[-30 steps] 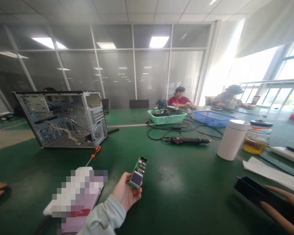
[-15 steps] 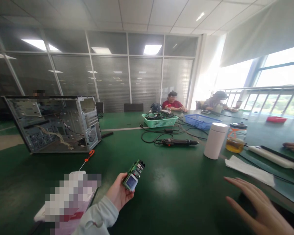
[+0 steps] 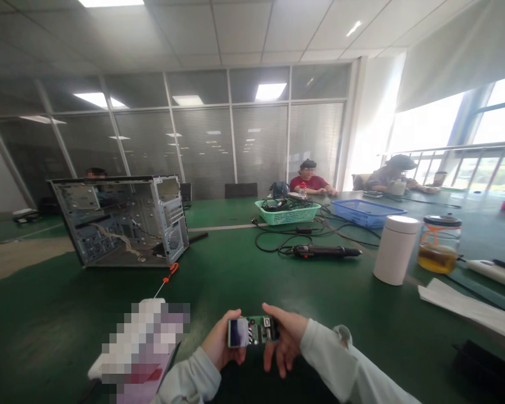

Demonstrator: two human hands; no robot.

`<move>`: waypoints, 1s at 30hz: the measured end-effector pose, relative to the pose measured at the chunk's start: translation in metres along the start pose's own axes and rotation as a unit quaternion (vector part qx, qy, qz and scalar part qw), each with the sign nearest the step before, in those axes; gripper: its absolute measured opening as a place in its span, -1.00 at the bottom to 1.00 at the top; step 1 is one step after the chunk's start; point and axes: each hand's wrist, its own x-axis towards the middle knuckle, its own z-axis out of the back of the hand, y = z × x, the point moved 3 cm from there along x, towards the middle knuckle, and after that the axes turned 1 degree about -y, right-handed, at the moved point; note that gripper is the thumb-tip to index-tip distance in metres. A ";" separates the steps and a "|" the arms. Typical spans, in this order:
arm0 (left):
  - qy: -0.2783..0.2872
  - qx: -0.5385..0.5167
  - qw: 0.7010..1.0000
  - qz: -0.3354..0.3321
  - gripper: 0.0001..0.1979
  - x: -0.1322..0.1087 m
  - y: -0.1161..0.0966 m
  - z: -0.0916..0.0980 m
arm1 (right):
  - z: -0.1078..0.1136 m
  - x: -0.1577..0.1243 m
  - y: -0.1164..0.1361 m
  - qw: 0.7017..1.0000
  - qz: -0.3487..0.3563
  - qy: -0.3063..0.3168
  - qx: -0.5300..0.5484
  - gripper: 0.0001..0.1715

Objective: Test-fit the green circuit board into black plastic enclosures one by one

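Observation:
A small green circuit board [image 3: 258, 331] with a little square screen at its left end is held level over the near part of the table. My left hand [image 3: 224, 339] grips the screen end between thumb and fingers. At the board's other end is my right hand [image 3: 287, 336], its thumb along the top edge and its lower fingers loosely spread below. To the left lies a pixelated white and pink object [image 3: 138, 353], with an orange-ended cord [image 3: 171, 274] beyond it.
An open computer case [image 3: 122, 224] stands at the left. Farther back are a green basket [image 3: 288, 214] of cables, a blue basket [image 3: 366, 213] and an electric screwdriver [image 3: 326, 252]. A white bottle [image 3: 395, 252] and a jar [image 3: 440, 247] stand right. People sit beyond.
My right hand has come in from the right to the board. The board has turned from slanted to level and moved slightly right. The view has shifted left.

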 end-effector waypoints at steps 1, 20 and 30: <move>0.004 0.009 1.000 -0.001 -0.52 0.001 0.000 0.000 | -0.003 -0.001 -0.005 0.997 -0.019 0.055 0.042 -0.12; 0.018 0.035 0.999 -0.004 -0.49 0.004 -0.003 0.000 | -0.010 0.001 -0.020 0.973 0.048 -0.037 0.223 -0.26; 0.013 0.067 0.998 -0.011 -0.54 0.007 -0.002 0.002 | 0.100 -0.187 -0.071 0.755 0.146 -0.603 -0.215 -0.38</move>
